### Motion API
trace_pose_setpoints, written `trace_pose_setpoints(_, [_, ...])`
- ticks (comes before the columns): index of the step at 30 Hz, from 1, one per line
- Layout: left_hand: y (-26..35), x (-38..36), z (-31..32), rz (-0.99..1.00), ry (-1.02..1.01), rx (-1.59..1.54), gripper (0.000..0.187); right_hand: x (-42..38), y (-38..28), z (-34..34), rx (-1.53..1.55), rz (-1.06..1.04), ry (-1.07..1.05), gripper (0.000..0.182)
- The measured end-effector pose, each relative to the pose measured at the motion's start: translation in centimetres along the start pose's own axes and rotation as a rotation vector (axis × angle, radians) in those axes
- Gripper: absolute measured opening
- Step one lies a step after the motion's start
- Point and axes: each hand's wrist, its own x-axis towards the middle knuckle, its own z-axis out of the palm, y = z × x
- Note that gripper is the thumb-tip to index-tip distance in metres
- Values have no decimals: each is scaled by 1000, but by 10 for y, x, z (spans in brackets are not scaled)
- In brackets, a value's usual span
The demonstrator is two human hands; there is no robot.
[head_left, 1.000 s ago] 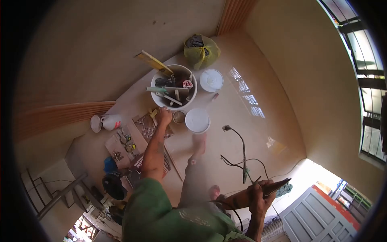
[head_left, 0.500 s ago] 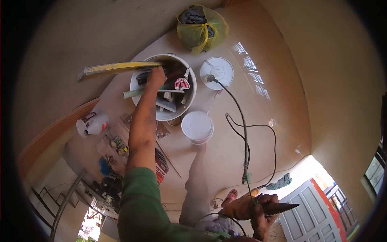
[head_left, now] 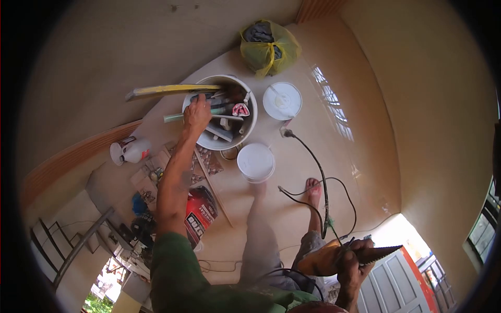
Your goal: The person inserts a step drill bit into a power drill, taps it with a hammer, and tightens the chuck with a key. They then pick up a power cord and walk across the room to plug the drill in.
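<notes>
My left hand [head_left: 197, 115] reaches over the left side of a large white bucket [head_left: 252, 122], its fingers bunched among the tools there; what they grip is hidden. A long yellow-edged bar [head_left: 167, 89] and a pale green tube [head_left: 173, 118] stick out over the rim. Inside lie a grey flat tool [head_left: 219, 131] and a rolled red-and-white piece [head_left: 240, 109]. At lower right, my right hand [head_left: 352, 263] is closed around a handsaw with an orange-brown handle [head_left: 318, 261] and a dark toothed blade [head_left: 383, 253]. A black power cord [head_left: 324, 182] hangs by that hand.
Two smaller white buckets [head_left: 255, 161] stand right of the large one, the farther one lidded [head_left: 282, 100]. Behind is a yellow bag [head_left: 269, 49]. A red-black sack [head_left: 201, 214], a wooden stick [head_left: 214, 188] and white containers [head_left: 136, 150] lie left. The cord loops across the floor.
My left hand has drawn back toward the bucket's near-left side. The right hand and handsaw have shifted slightly right and up. The cord's plug has moved off the lidded bucket, and the view has shifted.
</notes>
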Motion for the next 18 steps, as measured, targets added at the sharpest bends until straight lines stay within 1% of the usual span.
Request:
trace_pose_setpoints(1, [7,1,-10,-1,55,-52,19,3,-5,-7,-3,23,-31,28])
trace_pose_setpoints(4, [30,-5,-23,-156,217,-120,17,16,-8,-25,14,12,-123,28])
trace_pose_setpoints(5, [39,-9,-26,-121,344,-125,16,28,2,-32,-21,-117,-153,25])
trace_pose_setpoints(8, [59,-49,-51,-266,505,-214,15,43,-9,-55,-134,-154,-247,23])
trace_pose_setpoints(9, [63,-66,-63,-308,574,-201,16,45,-25,-55,-109,-83,-306,20])
trace_pose_setpoints(10, [69,-85,-82,-448,575,-355,15,49,-36,-58,-135,-126,-354,19])
trace_pose_setpoints(11, [78,-112,-105,-582,568,-511,14,50,-49,-64,-160,-165,-400,18])
trace_pose_setpoints(12, [83,-146,-129,-601,622,-739,13,46,-64,-71,-184,-205,-445,17])
trace_pose_setpoints(13, [95,-184,-155,-608,671,-973,13,47,-74,-85,-255,-297,-507,14])
trace_pose_setpoints(14, [127,-226,-190,-705,756,-1160,12,50,-63,-105,-271,-338,-466,12])
trace_pose_setpoints(16, [190,-330,-248,-780,751,-1298,10,31,-107,-111,-201,-346,-562,12])
trace_pose_setpoints(18, [244,-442,-287,-780,453,-1405,15,4,-149,-131,-335,-393,-690,14])
